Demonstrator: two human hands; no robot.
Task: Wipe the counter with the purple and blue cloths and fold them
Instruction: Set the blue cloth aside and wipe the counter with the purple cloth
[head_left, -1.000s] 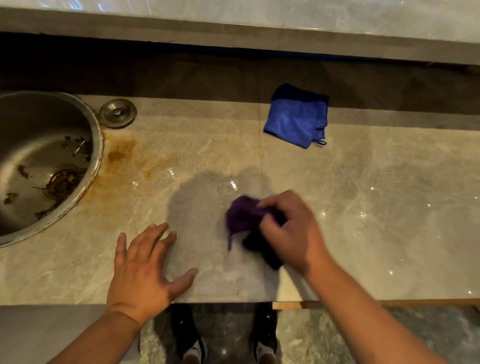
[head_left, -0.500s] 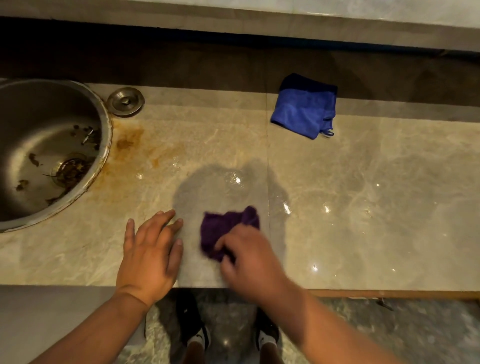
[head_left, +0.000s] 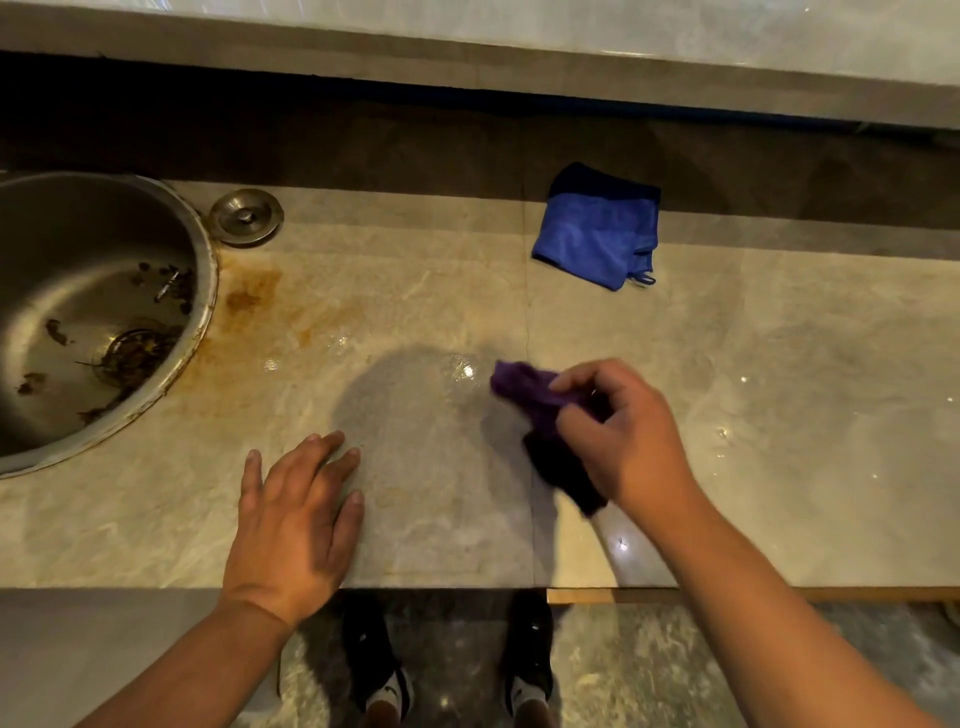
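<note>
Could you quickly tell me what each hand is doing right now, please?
Left hand: open, flat on the counter.
Right hand: gripping the purple cloth.

sink (head_left: 207, 291) left | far cloth (head_left: 597, 234) behind near cloth (head_left: 524, 387) (on counter (head_left: 779, 389))

A purple cloth (head_left: 524, 388), bunched into a crumpled wad, is gripped in the right hand (head_left: 631, 441) down on the pale marbled surface (head_left: 779, 374), well to the right of the round steel sink (head_left: 209, 291). One end shows bright purple and the other trails dark under the palm. A blue cloth (head_left: 597, 234) lies loosely folded in a rough square, flat on the surface farther right of the sink and toward the back, a small loop at its corner. Rust-brown staining marks the surface just beside the sink.
</note>
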